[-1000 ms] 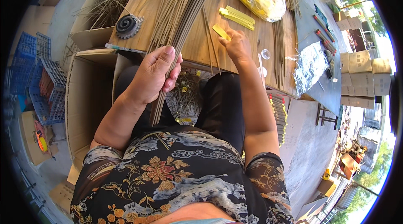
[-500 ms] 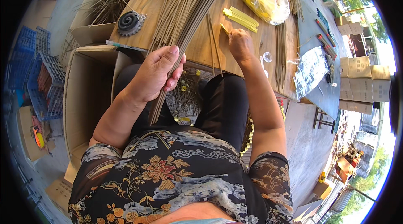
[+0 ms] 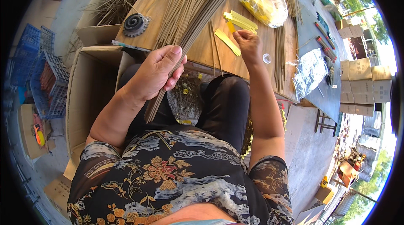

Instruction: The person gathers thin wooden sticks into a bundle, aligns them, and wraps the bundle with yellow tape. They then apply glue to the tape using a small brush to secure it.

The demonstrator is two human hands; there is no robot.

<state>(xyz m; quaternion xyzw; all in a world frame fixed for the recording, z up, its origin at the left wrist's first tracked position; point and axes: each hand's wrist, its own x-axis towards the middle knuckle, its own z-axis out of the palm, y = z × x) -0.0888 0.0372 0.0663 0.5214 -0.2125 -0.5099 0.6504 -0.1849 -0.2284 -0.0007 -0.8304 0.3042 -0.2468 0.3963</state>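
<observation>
My left hand (image 3: 162, 71) is closed round a bundle of brown incense sticks (image 3: 206, 12), which slants up over the table with its lower ends above my lap. Out over the table, my right hand (image 3: 249, 44) pinches a short yellow strip (image 3: 230, 27) between thumb and fingertips. Just left of that hand lies a flat yellow strip (image 3: 227, 42) on the wood. Beyond the fingers is a small pile of yellow strips (image 3: 242, 20). A wide spread of loose sticks (image 3: 181, 12) covers the table behind the bundle.
The wooden table (image 3: 202, 54) also bears a dark spiral coil (image 3: 135, 25), a plastic bag of yellow strips (image 3: 265, 4), a small clear ring (image 3: 267, 58) and silver foil (image 3: 311, 73). An open cardboard box (image 3: 90, 98) stands at my left; blue crates (image 3: 50, 81) are farther left.
My right hand has risen slightly to the right, lifting the yellow strip upright. Another flat yellow strip now shows beside it. My left hand still grips the bundle, nearly unmoved.
</observation>
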